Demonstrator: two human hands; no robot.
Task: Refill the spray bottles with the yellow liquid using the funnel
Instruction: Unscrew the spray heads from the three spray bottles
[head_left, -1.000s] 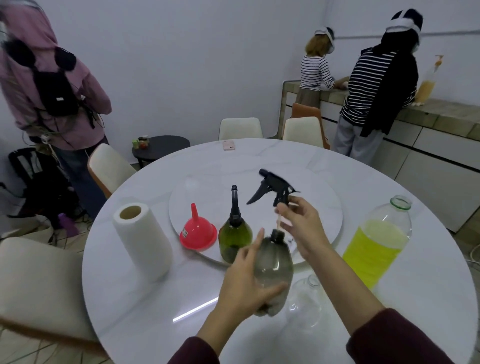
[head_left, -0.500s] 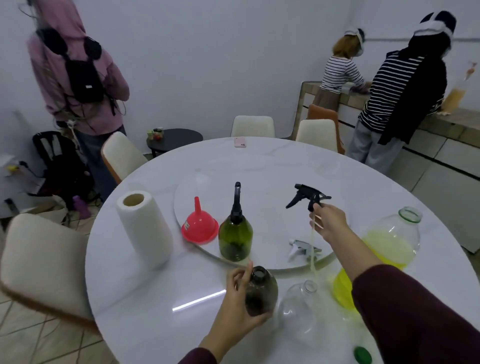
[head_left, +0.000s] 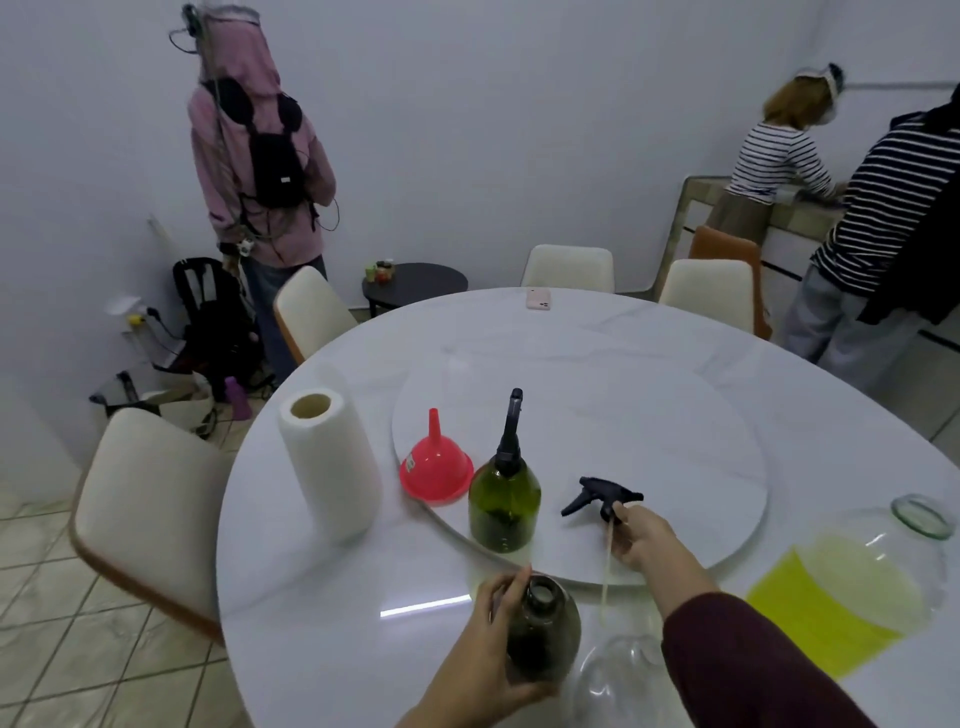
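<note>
Spray bottle (head_left: 543, 636), dark and uncapped, is sitting at lower centre with the left hand (head_left: 493, 670) wrapping its body. Right hand (head_left: 641, 538) is pinching the black trigger head (head_left: 602, 493), dip tube dangling, right of the green bottle (head_left: 504, 501). Red funnel (head_left: 436, 470) is lying centre-frame; yellow-liquid jug (head_left: 852, 587) is sitting lower right.

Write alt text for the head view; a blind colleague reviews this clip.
A person's left hand grips an uncapped dark spray bottle on a round white table, while the right hand holds its black trigger sprayer over the turntable. Nearby stand a red funnel, a green spray bottle, a paper towel roll and a jug of yellow liquid.
</note>
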